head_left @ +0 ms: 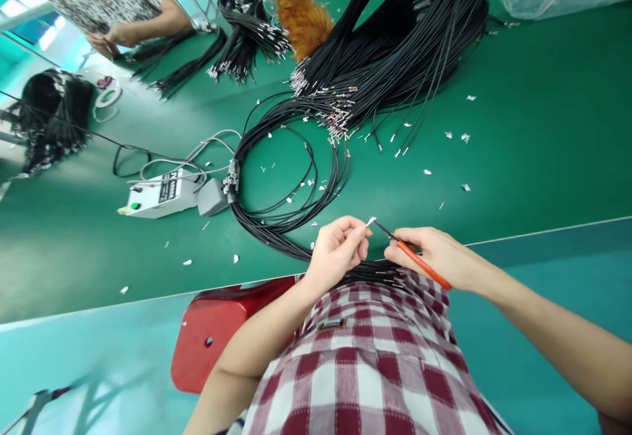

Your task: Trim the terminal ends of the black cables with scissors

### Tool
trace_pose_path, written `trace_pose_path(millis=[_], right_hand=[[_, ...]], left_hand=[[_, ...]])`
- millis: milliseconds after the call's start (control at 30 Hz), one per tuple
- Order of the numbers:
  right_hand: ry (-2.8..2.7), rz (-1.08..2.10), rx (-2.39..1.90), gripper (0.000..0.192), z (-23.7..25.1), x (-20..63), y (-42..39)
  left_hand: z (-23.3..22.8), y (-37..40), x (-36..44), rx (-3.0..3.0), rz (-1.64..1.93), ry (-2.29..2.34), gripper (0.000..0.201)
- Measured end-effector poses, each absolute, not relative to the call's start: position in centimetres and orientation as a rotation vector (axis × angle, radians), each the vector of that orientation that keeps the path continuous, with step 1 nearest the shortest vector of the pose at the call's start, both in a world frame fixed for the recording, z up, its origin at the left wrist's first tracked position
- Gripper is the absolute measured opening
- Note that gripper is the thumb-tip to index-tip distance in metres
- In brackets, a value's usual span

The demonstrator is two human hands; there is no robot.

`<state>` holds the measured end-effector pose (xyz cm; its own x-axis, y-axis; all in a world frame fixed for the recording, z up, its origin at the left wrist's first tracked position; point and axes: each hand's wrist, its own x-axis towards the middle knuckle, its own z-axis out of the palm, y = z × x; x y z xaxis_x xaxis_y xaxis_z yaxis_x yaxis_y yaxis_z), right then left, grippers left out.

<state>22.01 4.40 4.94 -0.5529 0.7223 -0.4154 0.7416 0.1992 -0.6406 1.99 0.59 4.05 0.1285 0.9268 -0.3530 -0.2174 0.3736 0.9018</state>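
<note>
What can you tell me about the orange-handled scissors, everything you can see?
The scissors have a smooth, bright orange-red handle, plastic by its look, and a slim, dark, metal-looking blade end. They are held in the air in the person's right grip, slanting in the picture from handle at lower right to tip at upper left. Fingers hide part of the handle. The tip is beside a small white piece; whether they touch, or the blades are open, I can't tell.
</note>
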Motion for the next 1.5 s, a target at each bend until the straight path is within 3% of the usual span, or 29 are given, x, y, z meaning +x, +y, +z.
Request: trace_pose_path(millis=[167, 367, 600, 700, 833, 1167, 1300, 1500], right_hand=[[2.497, -1.074, 1.550, 0.042, 5.5, 21.9, 5.0], [2.807, -1.319, 1.602, 0.024, 5.7, 22.1, 5.6], [3.014, -0.916, 1.085, 0.009, 7.0, 21.9, 6.0], [2.962, -0.909, 0.865, 0.010, 7.4, 21.7, 6.0], [2.924, -0.996, 0.691, 0.009, 7.2, 21.6, 6.0], [2.733, -1.537, 0.617, 0.012, 5.8, 22.0, 5.7], [2.312, -2.142, 0.739, 0.007, 4.3, 22.4, 5.5], [1.374, -3.088, 0.806, 0.034, 0.5, 21.0, 2.0]], left_hand=[[4.0, 0.5, 1.4, 0.801, 0.935, 1.094, 0.038], [3.9, 0.3, 1.5, 0.859, 0.752, 1.081, 0.041], [4.5, -0.1, 1.9, 1.078, 0.559, 1.117, 0.035], [4.6, -0.3, 1.8, 1.252, 0.448, 1.084, 0.024], [4.6, -0.4, 1.6, 1.383, 0.326, 1.015, 0.026], [4.5, -0.4, 1.1, 1.352, 0.276, 0.871, 0.031], [4.5, -1.0, 0.9, 1.268, 0.350, 0.895, 0.030], [3.4, -2.6, 1.0, 1.679, 0.917, 1.177, 0.009]])
